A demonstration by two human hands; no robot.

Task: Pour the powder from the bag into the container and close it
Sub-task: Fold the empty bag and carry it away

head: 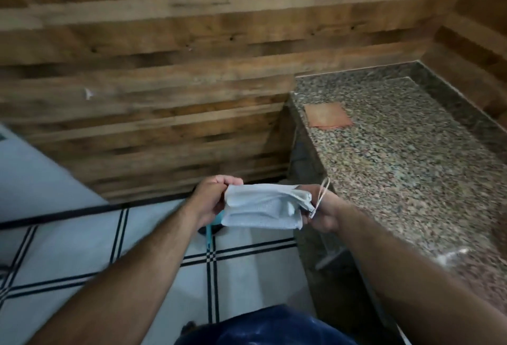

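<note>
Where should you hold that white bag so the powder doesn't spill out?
Probably as it's held now: the white bag lies sideways between both hands over the floor. The left hand pinches its flat left end. The right hand grips the bunched end with the string, which looks like the mouth. Come in from both ends and keep the bunched end pinched.

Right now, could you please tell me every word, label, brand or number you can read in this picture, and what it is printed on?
None can be read.
White bag, held by both hands: faint marks on its side, too blurred to read.
Granite counter: a brown square patch, no text visible.
Wood-look wall and tiled floor: no writing.
</note>
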